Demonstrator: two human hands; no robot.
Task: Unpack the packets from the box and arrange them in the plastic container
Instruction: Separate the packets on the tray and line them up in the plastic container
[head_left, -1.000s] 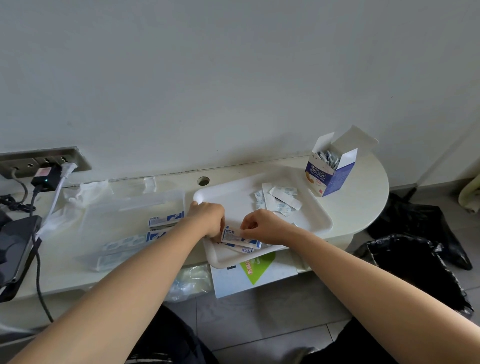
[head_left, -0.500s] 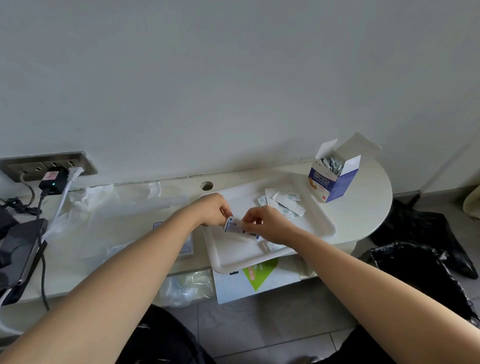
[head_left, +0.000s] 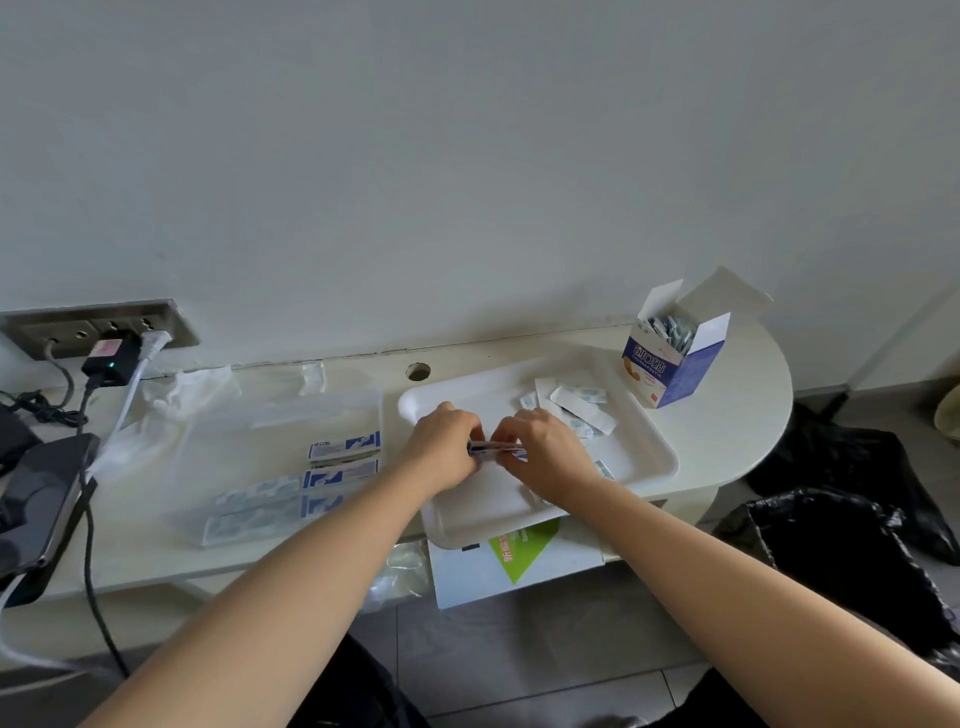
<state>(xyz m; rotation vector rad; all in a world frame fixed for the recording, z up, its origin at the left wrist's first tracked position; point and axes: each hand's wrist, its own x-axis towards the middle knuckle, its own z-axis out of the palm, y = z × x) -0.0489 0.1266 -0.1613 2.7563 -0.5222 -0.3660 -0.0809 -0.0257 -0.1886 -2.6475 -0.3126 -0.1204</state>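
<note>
1. Left hand (head_left: 441, 441) and right hand (head_left: 540, 447) together pinch a small stack of blue-and-white packets (head_left: 493, 449) above the white rectangular tray (head_left: 649, 467).
2. Open blue-and-white cardboard box (head_left: 675, 364) stands right of the tray.
3. Clear plastic container (head_left: 249, 441), left of the tray, holds packets.

Pale rounded counter (head_left: 748, 441), white tray (head_left: 644, 467), clear plastic container (head_left: 228, 431), opened box (head_left: 670, 358)

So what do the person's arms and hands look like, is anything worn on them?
Both arms are bare from the frame's edge to the wrist: no sleeves show. The left hand and right hand wear no gloves, and no watch, bracelet or ring is visible. The fingers are partly hidden, so a small ring cannot be ruled out.
</note>
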